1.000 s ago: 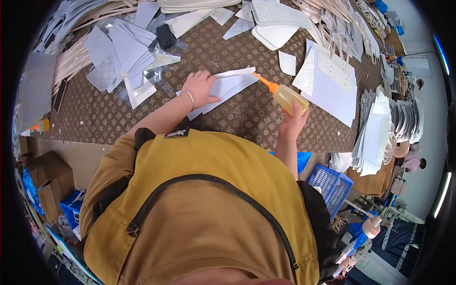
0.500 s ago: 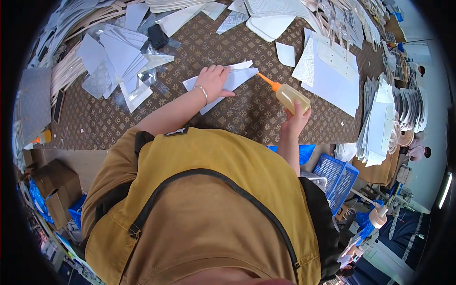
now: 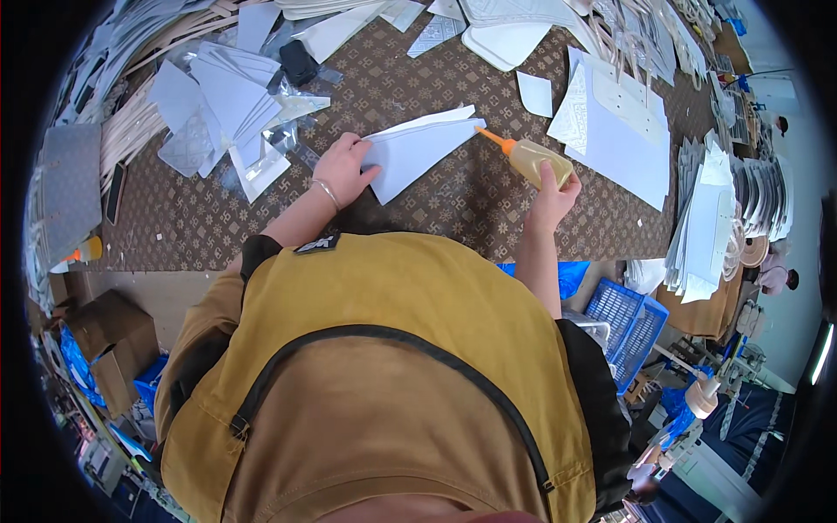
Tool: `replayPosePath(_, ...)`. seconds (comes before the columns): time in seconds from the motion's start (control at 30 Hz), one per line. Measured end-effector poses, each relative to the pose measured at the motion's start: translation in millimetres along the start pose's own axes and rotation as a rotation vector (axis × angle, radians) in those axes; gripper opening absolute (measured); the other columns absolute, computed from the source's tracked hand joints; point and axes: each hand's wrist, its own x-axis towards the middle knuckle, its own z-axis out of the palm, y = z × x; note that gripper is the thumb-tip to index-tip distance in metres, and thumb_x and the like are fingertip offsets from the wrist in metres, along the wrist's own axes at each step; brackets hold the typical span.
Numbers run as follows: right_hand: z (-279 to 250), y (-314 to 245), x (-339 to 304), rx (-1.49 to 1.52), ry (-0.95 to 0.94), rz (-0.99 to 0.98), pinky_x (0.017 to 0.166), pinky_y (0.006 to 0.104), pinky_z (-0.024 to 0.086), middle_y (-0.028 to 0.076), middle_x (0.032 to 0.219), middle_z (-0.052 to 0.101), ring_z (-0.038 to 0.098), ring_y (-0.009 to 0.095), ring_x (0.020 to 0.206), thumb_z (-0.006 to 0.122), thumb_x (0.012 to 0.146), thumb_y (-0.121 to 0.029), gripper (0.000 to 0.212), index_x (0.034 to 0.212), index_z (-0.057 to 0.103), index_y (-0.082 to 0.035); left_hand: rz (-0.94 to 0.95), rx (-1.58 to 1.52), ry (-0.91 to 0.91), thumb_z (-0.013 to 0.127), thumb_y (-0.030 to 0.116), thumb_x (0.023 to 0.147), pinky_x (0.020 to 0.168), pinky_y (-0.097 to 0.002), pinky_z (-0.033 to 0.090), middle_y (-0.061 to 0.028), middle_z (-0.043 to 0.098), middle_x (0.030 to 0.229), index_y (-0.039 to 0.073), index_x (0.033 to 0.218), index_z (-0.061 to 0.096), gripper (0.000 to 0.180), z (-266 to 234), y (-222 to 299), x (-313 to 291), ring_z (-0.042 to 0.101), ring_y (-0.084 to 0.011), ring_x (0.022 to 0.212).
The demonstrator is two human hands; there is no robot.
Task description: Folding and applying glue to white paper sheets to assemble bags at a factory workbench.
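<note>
Gripping bottle (image 3: pixel 530 160): right fingers (image 3: pixel 548 177) curled; left fingers (image 3: pixel 351 146), parted, touching sheet (image 3: pixel 414 157).

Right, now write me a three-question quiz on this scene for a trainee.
1. Which hand holds the squeeze bottle?
2. True or false: the bottle's nozzle is blue.
3. What is the left hand closest to?
A) the blue basket
B) the white sheets lying between the hands
C) the cardboard box

Key:
1. The right hand.
2. False; the nozzle is orange.
3. B
</note>
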Motion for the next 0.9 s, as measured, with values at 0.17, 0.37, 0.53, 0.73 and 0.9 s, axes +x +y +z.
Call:
replayPosePath(0.17,6,-2,-22,-0.098,-0.08,-0.069,0.081,0.0281,0.047,0.011,0.105,0.053,0.055,0.017,0.094,0.073,0.075,-0.009,0.05,0.112,0.042,0.003,0.025,-0.047,0.02,0.071,0.022,0.071,0.081,-0.036,0.048,-0.0138,0.053,0.103,0.005,0.108,0.057,0.043,4,-4,1,0.056,-0.0307,0.092)
replayPosePath(0.37,10,-9,-11,0.014,0.051,-0.083,0.083,0.0278,0.046,0.011,0.105,0.053,0.054,0.016,0.094,0.074,0.074,-0.01,0.049,0.111,0.043,0.002,-0.047,-0.131,-0.003,0.07,0.018,0.07,0.078,-0.036,0.048,-0.0132,0.053,0.098,0.006,0.1,0.059,0.034,3,-5,9,0.057,-0.0289,0.088)
replayPosePath(0.53,13,-3,-28,-0.053,-0.006,-0.069,0.082,0.0277,0.046,0.01,0.105,0.053,0.054,0.016,0.095,0.075,0.073,-0.01,0.049,0.11,0.044,0.0,-0.152,-0.261,-0.06,0.068,0.015,0.07,0.075,-0.0338,0.049,-0.0117,0.055,0.092,0.006,0.098,0.059,0.03,8,-14,13,0.058,-0.0247,0.081)
replayPosePath(0.73,33,8,-89,-0.15,-0.266,-0.049,0.083,0.0289,0.046,0.009,0.101,0.055,0.054,0.016,0.092,0.076,0.069,-0.008,0.05,0.109,0.046,0.0,-0.131,-0.252,-0.084,0.066,0.013,0.07,0.075,-0.0335,0.049,-0.0112,0.056,0.089,0.006,0.096,0.06,0.027,2,-15,17,0.058,-0.0242,0.081)
replayPosePath(0.9,30,3,-85,-0.118,-0.286,-0.09,0.082,0.0291,0.046,0.008,0.1,0.055,0.054,0.016,0.091,0.077,0.067,-0.008,0.051,0.108,0.047,0.0,-0.131,-0.209,-0.194,0.066,0.014,0.07,0.079,-0.0358,0.048,-0.0127,0.058,0.089,0.006,0.092,0.059,0.024,-7,-11,27,0.058,-0.0279,0.087)
